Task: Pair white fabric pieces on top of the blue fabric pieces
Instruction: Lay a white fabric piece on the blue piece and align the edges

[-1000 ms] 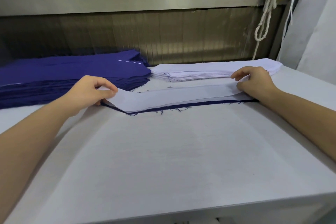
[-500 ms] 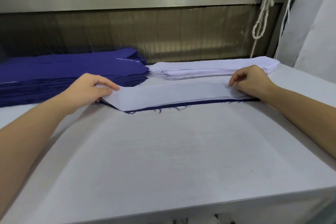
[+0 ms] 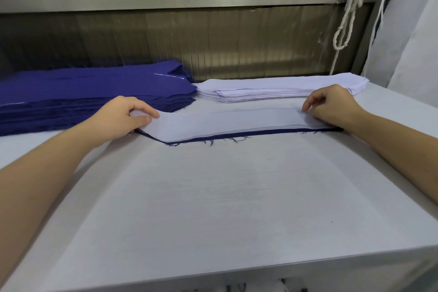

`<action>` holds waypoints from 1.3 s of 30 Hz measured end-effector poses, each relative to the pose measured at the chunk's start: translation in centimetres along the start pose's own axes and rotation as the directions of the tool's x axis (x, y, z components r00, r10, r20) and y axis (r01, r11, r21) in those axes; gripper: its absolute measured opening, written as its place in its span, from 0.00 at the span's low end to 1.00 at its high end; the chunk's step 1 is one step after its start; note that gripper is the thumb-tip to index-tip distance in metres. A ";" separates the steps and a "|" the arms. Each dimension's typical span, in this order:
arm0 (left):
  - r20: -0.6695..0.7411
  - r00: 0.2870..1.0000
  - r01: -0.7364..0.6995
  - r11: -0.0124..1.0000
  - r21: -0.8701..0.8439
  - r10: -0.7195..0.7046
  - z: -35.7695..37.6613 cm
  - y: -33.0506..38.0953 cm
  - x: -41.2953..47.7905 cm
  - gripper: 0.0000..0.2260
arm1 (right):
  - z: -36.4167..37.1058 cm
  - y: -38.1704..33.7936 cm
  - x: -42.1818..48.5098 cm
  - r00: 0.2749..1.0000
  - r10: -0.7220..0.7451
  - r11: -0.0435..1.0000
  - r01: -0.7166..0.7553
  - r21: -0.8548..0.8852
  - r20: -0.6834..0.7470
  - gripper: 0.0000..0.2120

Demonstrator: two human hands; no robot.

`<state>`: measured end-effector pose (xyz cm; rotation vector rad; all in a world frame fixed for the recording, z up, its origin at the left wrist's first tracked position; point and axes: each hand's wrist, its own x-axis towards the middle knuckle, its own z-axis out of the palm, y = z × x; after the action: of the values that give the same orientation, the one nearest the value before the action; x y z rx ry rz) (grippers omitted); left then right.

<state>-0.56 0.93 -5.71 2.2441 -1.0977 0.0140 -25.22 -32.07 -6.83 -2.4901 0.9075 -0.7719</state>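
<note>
A long white fabric piece (image 3: 227, 123) lies on top of a blue fabric piece (image 3: 239, 136), of which only a frayed dark edge shows along the near side. My left hand (image 3: 120, 118) pinches the white piece's left end between thumb and fingers. My right hand (image 3: 331, 108) presses its fingertips down on the right end. Behind them sit a stack of blue pieces (image 3: 83, 95) at the left and a stack of white pieces (image 3: 279, 89) at the right.
The white table (image 3: 213, 197) stretches wide toward me, its front edge near the bottom. A metal panel (image 3: 189, 40) closes off the back. White cords (image 3: 348, 19) hang at the upper right beside a pale wall.
The white piece has been drawn flatter and straighter over the blue one. My left thumb now lies on top of the left end, and my right hand shifted slightly along the right end.
</note>
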 end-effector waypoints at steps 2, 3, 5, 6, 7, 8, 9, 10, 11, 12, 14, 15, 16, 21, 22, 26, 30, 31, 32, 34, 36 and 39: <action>0.011 1.000 -0.010 1.000 0.027 0.010 0.0 0.0 0.0 0.08 | 0.0 0.1 0.1 1.000 -0.001 1.000 0.001 -0.001 -0.004 0.15; 0.016 1.000 -0.013 0.999 0.041 0.013 0.0 0.1 0.0 0.08 | 0.0 0.1 0.1 1.000 -0.003 1.000 0.003 -0.002 -0.005 0.16; 0.019 1.000 -0.016 0.998 0.065 0.015 0.1 0.2 0.0 0.08 | 0.1 0.2 0.1 1.000 -0.008 1.000 0.008 -0.002 -0.011 0.16; 0.017 1.000 -0.015 0.997 0.073 0.014 0.1 0.2 0.0 0.08 | 0.1 0.3 0.1 1.000 -0.010 1.000 0.010 -0.001 -0.016 0.16; 0.016 1.000 -0.014 0.997 0.075 0.013 0.1 0.2 -0.1 0.08 | 0.1 0.3 0.2 1.000 -0.013 1.000 0.013 0.000 -0.025 0.16; 0.017 1.000 -0.013 0.997 0.074 0.012 0.1 0.3 -0.1 0.08 | 0.0 0.4 0.2 0.999 -0.016 1.000 0.016 0.004 -0.034 0.16; 0.022 1.000 -0.010 0.997 0.072 0.009 0.1 0.2 -0.1 0.08 | 0.0 0.4 0.3 0.999 -0.020 1.000 0.021 0.009 -0.041 0.16; 0.028 1.000 -0.011 0.997 0.072 0.009 0.1 0.2 -0.2 0.08 | 0.0 0.5 0.3 0.999 -0.023 1.000 0.024 0.011 -0.046 0.16; 0.034 0.999 -0.013 0.997 0.076 0.010 0.1 0.2 -0.1 0.08 | -0.1 0.5 0.3 0.999 -0.027 1.000 0.027 0.009 -0.046 0.16; 0.038 0.999 -0.015 0.997 0.080 0.012 0.1 0.2 -0.1 0.08 | -0.1 0.6 0.3 0.999 -0.028 1.000 0.029 0.005 -0.042 0.16; 0.044 0.999 -0.015 0.996 0.084 0.012 0.1 0.2 -0.1 0.08 | -0.1 0.5 0.3 0.999 -0.024 1.000 0.025 0.005 -0.037 0.16; 0.045 0.999 -0.014 0.997 0.082 0.010 0.1 0.1 -0.1 0.08 | -0.1 0.5 0.3 0.999 -0.022 1.000 0.022 0.006 -0.038 0.16; 0.046 0.999 -0.015 0.997 0.081 0.011 0.1 0.1 -0.1 0.08 | -0.1 0.5 0.3 0.999 -0.022 1.000 0.022 0.007 -0.041 0.16; 0.056 0.998 -0.024 0.994 0.103 0.018 0.1 0.1 0.0 0.09 | -0.2 0.3 0.3 0.999 -0.028 1.000 0.029 0.012 -0.046 0.16; 0.055 0.998 -0.024 0.994 0.105 0.018 0.1 0.1 0.0 0.09 | -0.1 0.2 0.2 0.999 -0.026 1.000 0.027 0.011 -0.045 0.16; 0.057 0.998 -0.023 0.994 0.105 0.017 0.1 0.1 0.1 0.09 | -0.2 0.1 0.2 0.999 -0.021 1.000 0.021 0.004 -0.031 0.16; 0.059 0.998 -0.023 0.994 0.105 0.017 0.2 0.0 0.1 0.08 | -0.2 0.0 0.1 1.000 -0.011 1.000 0.011 -0.029 0.007 0.15; 0.057 0.998 -0.024 0.994 0.106 0.018 0.2 0.0 0.1 0.08 | -0.2 0.0 0.1 1.000 -0.010 0.999 0.010 -0.035 0.012 0.15; 0.057 0.998 -0.028 0.994 0.109 0.022 0.2 -0.1 0.1 0.08 | -0.2 0.0 0.0 1.000 -0.009 0.999 0.009 -0.036 0.016 0.15; 0.057 0.998 -0.037 0.992 0.118 0.030 0.1 -0.1 0.1 0.08 | -0.3 -0.1 -0.1 1.000 -0.006 1.000 0.006 -0.025 0.017 0.14; 0.057 0.998 -0.041 0.992 0.121 0.034 0.1 -0.1 0.2 0.08 | -0.4 -0.1 -0.1 1.000 0.000 1.000 0.000 -0.020 0.017 0.15; 0.058 0.998 -0.035 0.993 0.117 0.028 0.2 -0.4 0.3 0.09 | -0.4 0.0 0.0 1.000 0.020 0.999 -0.020 -0.031 0.016 0.15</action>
<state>-0.15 0.79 -5.96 2.3445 -1.1904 0.0291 -25.45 -32.11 -6.54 -2.5063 0.9438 -0.7355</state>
